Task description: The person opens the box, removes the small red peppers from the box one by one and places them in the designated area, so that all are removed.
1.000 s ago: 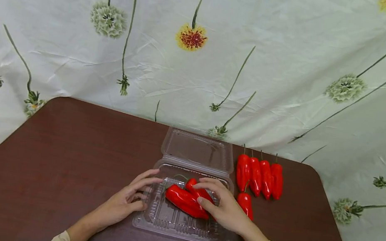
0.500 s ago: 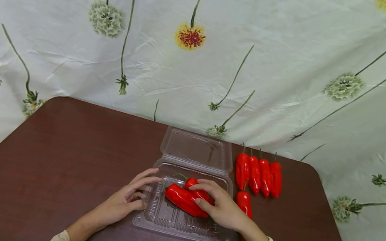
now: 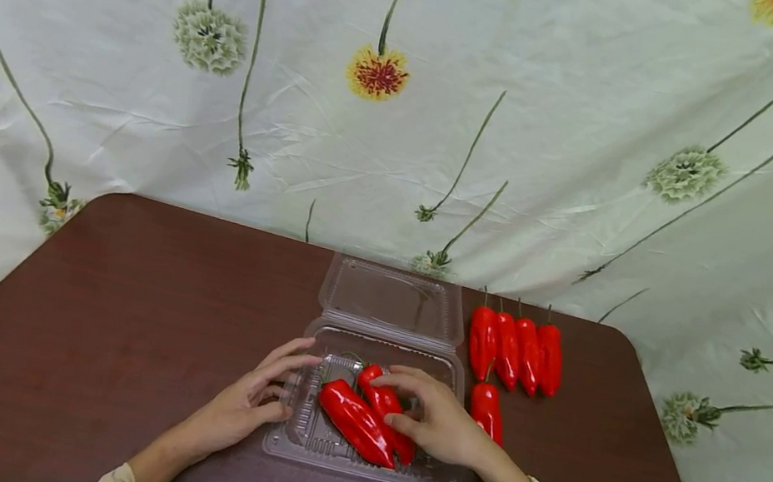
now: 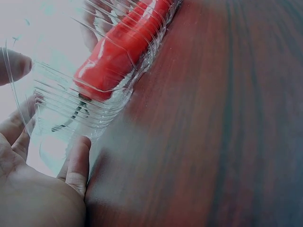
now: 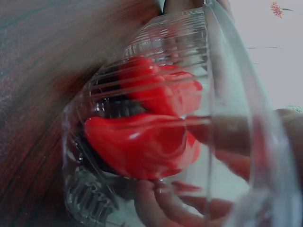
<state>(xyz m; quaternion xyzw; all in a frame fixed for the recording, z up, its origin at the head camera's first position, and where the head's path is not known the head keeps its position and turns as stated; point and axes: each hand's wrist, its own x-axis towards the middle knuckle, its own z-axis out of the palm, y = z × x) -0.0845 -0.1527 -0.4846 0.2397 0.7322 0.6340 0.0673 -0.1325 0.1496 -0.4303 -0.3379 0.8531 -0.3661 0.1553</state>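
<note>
From the head view, two peppers (image 3: 364, 416) lie side by side in the tray (image 3: 323, 452), long axes slanting from far-left to near-right; the right hand (image 3: 436, 426) rests curled on their right ends, nearer than the left hand (image 3: 246, 408), whose loose fingers steady the tray's left wall. The left wrist view shows a pepper (image 4: 118, 49) running away from the thumb (image 4: 78, 161). The right wrist view shows fingers (image 5: 156, 203) under the red through blurred plastic.

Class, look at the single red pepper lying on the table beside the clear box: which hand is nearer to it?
Right. The right hand lies just beside the single pepper; the left hand is across the clear box.
</note>
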